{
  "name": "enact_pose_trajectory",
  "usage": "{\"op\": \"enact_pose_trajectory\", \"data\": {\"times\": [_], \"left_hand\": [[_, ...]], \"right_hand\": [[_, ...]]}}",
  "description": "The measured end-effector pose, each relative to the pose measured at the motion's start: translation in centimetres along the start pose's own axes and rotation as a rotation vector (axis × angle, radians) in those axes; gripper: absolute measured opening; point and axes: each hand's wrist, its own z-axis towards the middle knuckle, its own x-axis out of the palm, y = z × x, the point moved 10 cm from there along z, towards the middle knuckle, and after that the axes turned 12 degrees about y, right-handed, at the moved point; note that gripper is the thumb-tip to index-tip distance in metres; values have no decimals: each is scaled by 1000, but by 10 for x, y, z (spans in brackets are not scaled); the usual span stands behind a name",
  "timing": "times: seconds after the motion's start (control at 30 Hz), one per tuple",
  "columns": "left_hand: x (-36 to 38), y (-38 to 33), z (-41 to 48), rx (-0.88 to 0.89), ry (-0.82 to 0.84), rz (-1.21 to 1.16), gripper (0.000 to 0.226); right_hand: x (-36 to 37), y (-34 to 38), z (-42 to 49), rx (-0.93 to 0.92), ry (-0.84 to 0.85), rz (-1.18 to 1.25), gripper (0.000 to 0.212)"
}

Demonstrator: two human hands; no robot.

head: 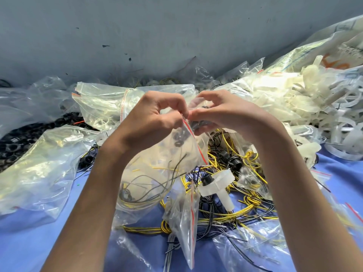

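Hands meet mid-frame with wrists bent inward. Your left hand (155, 116) pinches the mouth of the clear zip bag (157, 169) with curled fingers, and your right hand (222, 114) pinches the same edge right beside it. The bag hangs from your fingers over the tangle of yellow and black wires (245, 203) on the blue surface (29, 242). Mouth is up, long axis runs down toward you, and the red zip strip (196, 146) slants down-right. The orange marks on the big sack (335, 63) at far right are too blurry to read.
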Motion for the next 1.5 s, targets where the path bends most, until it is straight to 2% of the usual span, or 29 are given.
{"op": "enact_pose_trajectory", "data": {"times": [0.07,0.13,0.2,0.27,0.33,0.4,0.5,0.57,0.67,0.73,0.8,0.9,0.97,1.0,1.1,1.17,1.2,1.27,1.33,1.43,1.5], "left_hand": [[2,-1,0,5,1,3,18],[1,-2,0,5,-5,7,16],[2,-2,0,6,-1,4,13],[3,-3,0,4,8,-4,11],[5,-3,1,2,16,-5,11],[6,-3,2,4,16,-12,12],[1,-2,0,6,-23,-23,11],[-5,-3,-2,9,-59,-48,8],[-11,-3,-3,12,-100,-59,11],[-15,-2,-4,6,-131,-42,11],[-19,-1,-6,-4,-171,-18,8],[-31,2,-10,-23,-265,-29,3],[-42,4,-14,-31,-355,-31,3],[-46,4,-16,-32,-398,-29,3],[-55,3,-22,-25,-501,-13,5],[-61,0,-25,-9,-545,-15,8],[-63,-2,-26,10,-557,-26,12],[-68,-9,-27,54,-547,-12,19],[-69,-13,-27,58,-502,37,19],[-63,-1,-21,-17,-395,117,15],[-56,12,-17,-80,-321,200,11]], "right_hand": [[7,-1,1,8,53,-23,15],[26,-5,0,38,212,-138,19],[45,-11,-6,92,380,-269,13],[54,-16,-10,137,467,-312,9],[51,-17,-9,141,453,-389,12],[47,-8,-6,63,400,-449,12],[48,4,-9,-22,390,-361,16],[56,-1,-12,28,460,-343,32],[57,-13,-13,133,500,-563,46],[52,-12,-11,149,458,-672,40],[45,-10,-10,157,403,-632,40],[42,-2,-12,119,357,-435,59],[37,4,-14,82,341,-410,73],[37,7,-15,66,349,-420,72],[37,17,-14,-26,316,-569,43],[27,40,-11,-212,99,-655,20],[20,53,-14,-326,-28,-652,16],[7,69,-21,-467,-207,-620,16],[-5,68,-22,-446,-287,-599,15],[-19,53,-18,-313,-285,-556,13],[-22,49,-19,-294,-272,-524,15]]}}
